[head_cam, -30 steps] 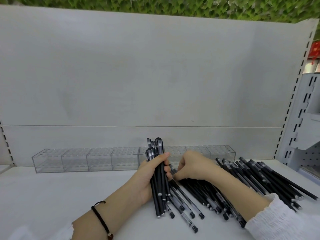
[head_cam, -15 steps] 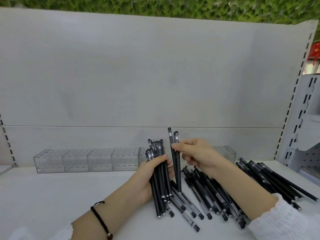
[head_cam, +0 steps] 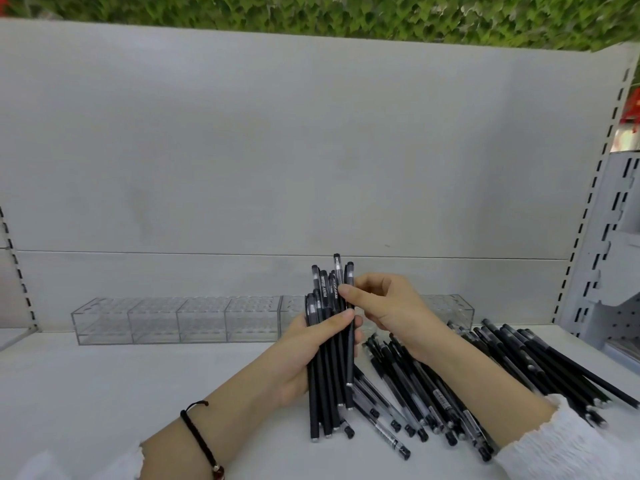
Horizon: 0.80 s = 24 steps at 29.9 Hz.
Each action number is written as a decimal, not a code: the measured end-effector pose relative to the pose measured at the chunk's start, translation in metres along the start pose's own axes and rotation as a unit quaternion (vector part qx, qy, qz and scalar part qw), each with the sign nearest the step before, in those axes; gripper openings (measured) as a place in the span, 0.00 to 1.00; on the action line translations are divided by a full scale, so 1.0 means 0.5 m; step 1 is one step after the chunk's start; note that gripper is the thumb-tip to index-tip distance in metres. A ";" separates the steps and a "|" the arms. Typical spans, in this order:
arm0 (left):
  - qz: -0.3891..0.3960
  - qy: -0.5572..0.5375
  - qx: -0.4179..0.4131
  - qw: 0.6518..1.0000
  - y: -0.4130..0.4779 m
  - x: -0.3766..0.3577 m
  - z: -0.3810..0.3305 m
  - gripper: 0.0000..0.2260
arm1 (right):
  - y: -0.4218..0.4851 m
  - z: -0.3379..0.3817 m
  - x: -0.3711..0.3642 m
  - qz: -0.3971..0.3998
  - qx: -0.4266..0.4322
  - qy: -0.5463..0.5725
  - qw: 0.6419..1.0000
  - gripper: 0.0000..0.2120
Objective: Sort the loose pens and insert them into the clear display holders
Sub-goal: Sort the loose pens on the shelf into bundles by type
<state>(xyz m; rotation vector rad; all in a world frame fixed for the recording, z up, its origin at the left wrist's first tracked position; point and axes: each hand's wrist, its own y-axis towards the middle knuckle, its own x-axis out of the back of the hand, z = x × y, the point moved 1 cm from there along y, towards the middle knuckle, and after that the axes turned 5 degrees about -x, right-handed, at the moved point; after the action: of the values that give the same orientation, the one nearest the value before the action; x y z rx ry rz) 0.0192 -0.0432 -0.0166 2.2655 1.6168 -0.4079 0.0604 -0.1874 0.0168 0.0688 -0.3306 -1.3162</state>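
**Pens bunched in the left hand, two more pinched at the edge**

Gripped upright as a bundle of black pens [head_cam: 325, 368] in the left hand [head_cam: 301, 355], thumb curled across the front, fingers wrapped round the back. Capped ends up, lower ends hanging just above the shelf [head_cam: 138, 382]. Pinched at the bundle's right edge, between the thumb and fingertips of the right hand [head_cam: 384, 306]: two pens [head_cam: 350, 358], tops standing a little above the rest, shafts lying against the bundle and under the left thumb.

Directly below and to the right of the bundle, spread flat on the shelf: a heap of loose pens [head_cam: 415, 396], black and clear-barrelled, fanned diagonally with caps toward the near edge. Further right, beyond the right forearm, a second heap [head_cam: 540, 362] of black pens, laid at much the same slant.

Behind both hands, standing in a row along the foot of the grey back panel [head_cam: 311, 150]: the clear display holders [head_cam: 173, 320], tops pierced with small holes, middle of the row hidden by the hands, right end [head_cam: 450, 306] showing past the right wrist.

On the left wrist, a dark cord bracelet [head_cam: 201, 438]; on the right arm, a white gathered sleeve [head_cam: 554, 445]. At the far right, a slotted white upright [head_cam: 585, 216]. Above the panel, green foliage [head_cam: 346, 12].
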 end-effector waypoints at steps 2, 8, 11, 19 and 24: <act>0.003 -0.006 0.000 1.000 -0.002 -0.001 -0.004 0.13 | -0.002 0.006 -0.004 -0.001 0.036 -0.032 0.999 0.09; 0.007 0.036 -0.054 0.998 -0.008 0.000 -0.021 0.10 | -0.013 0.027 -0.013 -0.032 0.076 -0.028 0.996 0.20; 0.016 0.062 -0.100 0.993 -0.018 0.003 -0.044 0.08 | -0.016 0.054 -0.014 -0.031 0.118 0.009 0.992 0.21; 0.049 0.150 -0.164 0.974 -0.093 0.071 -0.092 0.13 | -0.027 0.121 -0.065 0.086 0.212 0.003 0.973 0.11; 0.009 0.153 -0.153 0.976 -0.115 0.096 -0.069 0.21 | -0.037 0.107 -0.100 0.114 0.223 -0.057 0.966 0.13</act>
<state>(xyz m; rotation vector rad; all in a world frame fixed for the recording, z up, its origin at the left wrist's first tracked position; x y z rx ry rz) -0.0188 0.0298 -0.0106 2.1793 1.6623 0.1968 0.0177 -0.1370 0.0533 0.3261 -0.7097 -0.9993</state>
